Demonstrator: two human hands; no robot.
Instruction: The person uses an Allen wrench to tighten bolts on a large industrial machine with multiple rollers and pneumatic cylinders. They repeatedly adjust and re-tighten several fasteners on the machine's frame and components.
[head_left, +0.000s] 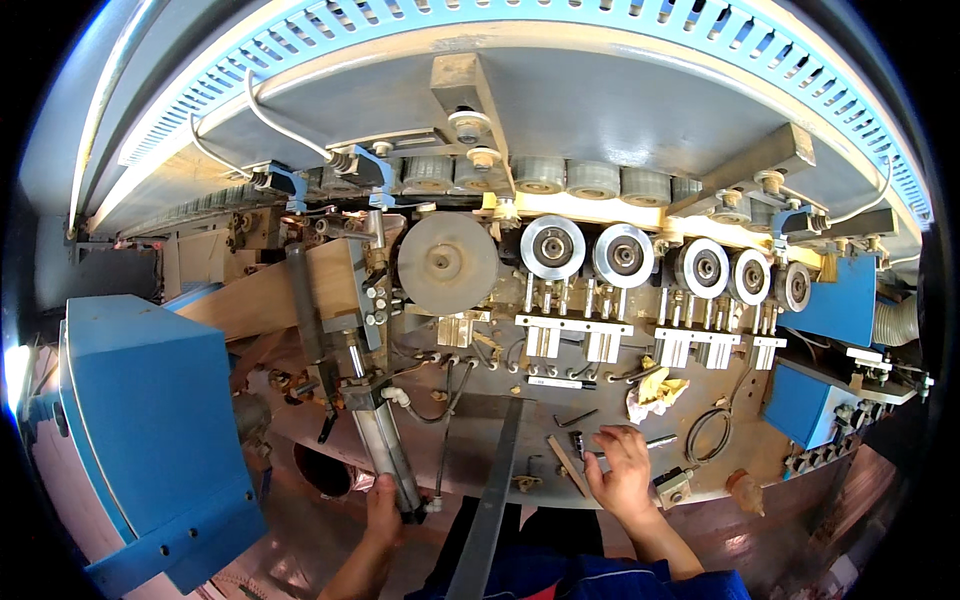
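Note:
My left hand (383,510) grips the lower end of a silver pneumatic cylinder (385,445) at bottom centre, its thumb along the side and most fingers hidden. My right hand (620,470) hangs loosely curled, fingers apart and seemingly empty, over the steel plate (520,460) beside a small dark socket tool (577,442), a thin flat strip (563,460) and a short metal bar (662,441). A hex key (575,417) lies just beyond. Crumpled yellow-white paper (655,395) sits farther back. A small metal block (672,488) is right of my hand.
Metal rollers (552,247) with clamp blocks run across the machine, beside a large grey disc (447,262). Blue housings (150,420) flank both sides. A long steel bar (485,520) rises between my arms. A wooden board (260,295) is at left; cables and hoses cross the plate.

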